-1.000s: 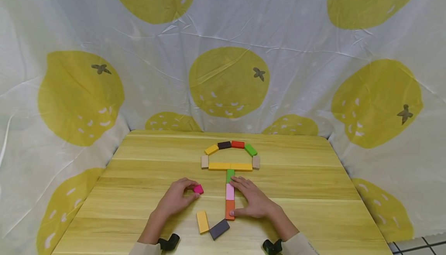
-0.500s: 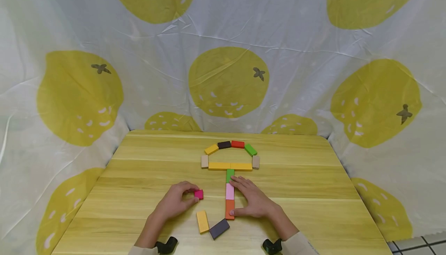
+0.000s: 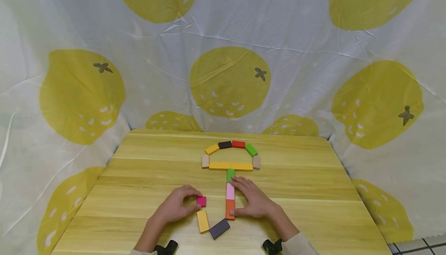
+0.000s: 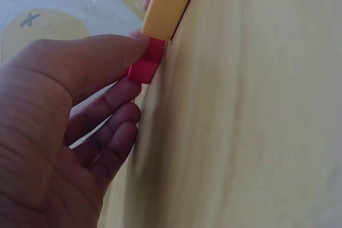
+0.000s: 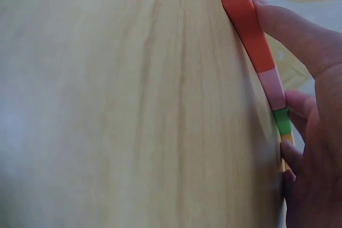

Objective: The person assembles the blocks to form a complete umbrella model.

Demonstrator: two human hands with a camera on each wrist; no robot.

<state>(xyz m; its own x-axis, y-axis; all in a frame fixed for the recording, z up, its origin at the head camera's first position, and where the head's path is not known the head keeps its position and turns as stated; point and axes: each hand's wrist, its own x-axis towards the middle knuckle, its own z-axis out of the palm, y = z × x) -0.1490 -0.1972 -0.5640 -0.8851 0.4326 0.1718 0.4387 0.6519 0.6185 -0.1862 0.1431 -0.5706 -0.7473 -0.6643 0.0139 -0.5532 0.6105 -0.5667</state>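
Observation:
My left hand pinches a small magenta block between thumb and fingers, low at the far end of a loose yellow block. In the left wrist view the magenta block meets the yellow block or nearly does. A dark block lies aslant between that yellow block and the orange block. My right hand rests along the column, its thumb on the orange block and its fingertips by the pink block and the green block.
Beyond the column, two long yellow blocks form a bar. An arch of yellow, black, red, green and beige blocks curves above it. All lie on a wooden table; a lemon-print cloth hangs behind.
My left hand has brought the magenta block nearer to me, turning it a little, from apart to the end of the loose yellow block. My right hand has stayed in place.

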